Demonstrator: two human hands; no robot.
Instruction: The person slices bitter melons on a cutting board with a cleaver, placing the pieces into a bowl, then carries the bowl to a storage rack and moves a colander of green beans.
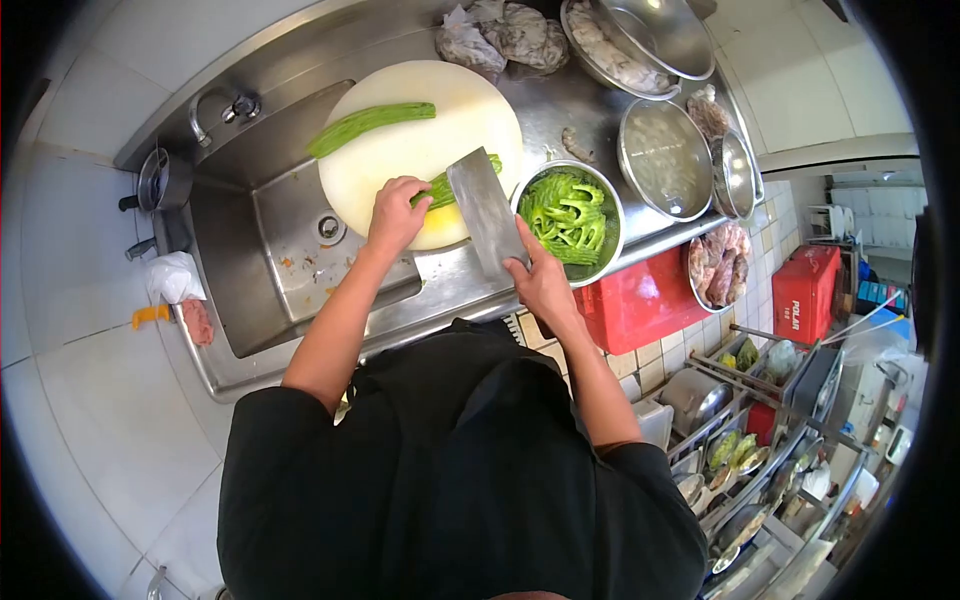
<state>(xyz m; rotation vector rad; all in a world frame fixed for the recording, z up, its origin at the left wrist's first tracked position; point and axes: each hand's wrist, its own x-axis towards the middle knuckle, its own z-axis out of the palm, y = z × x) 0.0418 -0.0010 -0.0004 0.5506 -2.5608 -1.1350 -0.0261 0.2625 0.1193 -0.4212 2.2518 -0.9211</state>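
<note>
My left hand [398,212] has its fingers closed on a length of bitter melon [437,192] that lies on the round white cutting board [385,85]. In my right hand [546,278] is a cleaver [484,210], its broad blade standing across the bitter melon near the right side of the board. Part of the melon shows beyond the blade; the rest there is hidden. A second long green piece [370,125] rests farther back on the board. Close to my right hand stands a metal bowl [617,237] full of sliced bitter melon [566,215].
Left of the board is a steel sink [235,270] with scraps and a faucet [205,115]. Metal bowls [667,160] and plastic bags [500,38] line the back and right of the counter. Below stand a red cooler [645,300] and a bowl of meat [718,265].
</note>
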